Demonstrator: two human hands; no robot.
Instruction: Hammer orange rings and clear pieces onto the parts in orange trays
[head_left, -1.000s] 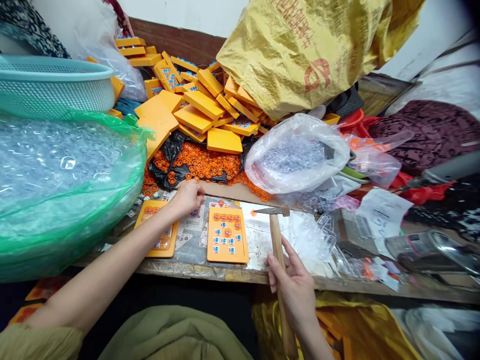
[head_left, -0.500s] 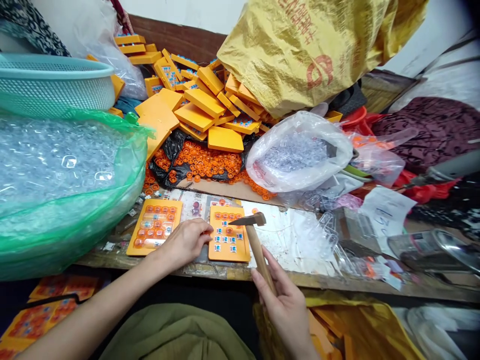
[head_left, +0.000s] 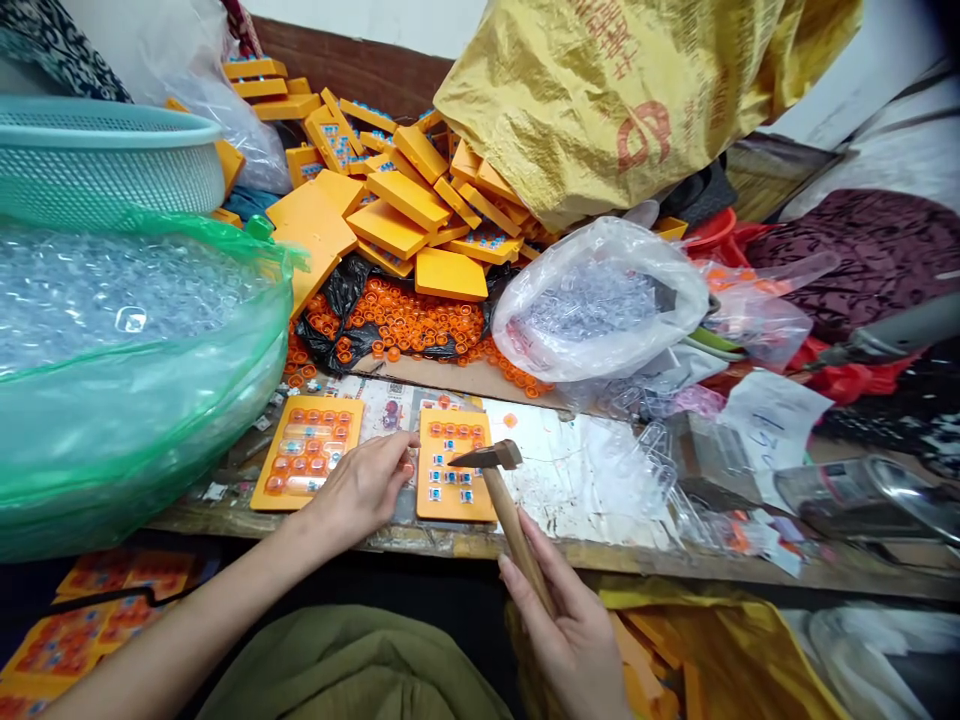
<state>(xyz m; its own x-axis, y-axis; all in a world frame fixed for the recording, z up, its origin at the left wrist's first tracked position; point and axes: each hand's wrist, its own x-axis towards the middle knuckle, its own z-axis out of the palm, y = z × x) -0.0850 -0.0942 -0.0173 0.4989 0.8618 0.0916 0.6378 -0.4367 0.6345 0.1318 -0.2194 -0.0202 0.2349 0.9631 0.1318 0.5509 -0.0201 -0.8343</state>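
On the bench (head_left: 570,553), the left panel (head_left: 306,450) and right panel (head_left: 444,488) lie in front of the heaped rings (head_left: 424,318).

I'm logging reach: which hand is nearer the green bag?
Left. The left hand is to the right of the green bag; the right hand, holding a hammer, is farther right.

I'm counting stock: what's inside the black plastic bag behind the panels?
Many small round orange pieces show in the black plastic bag. Whatever lies beneath them is covered, so I can't tell.
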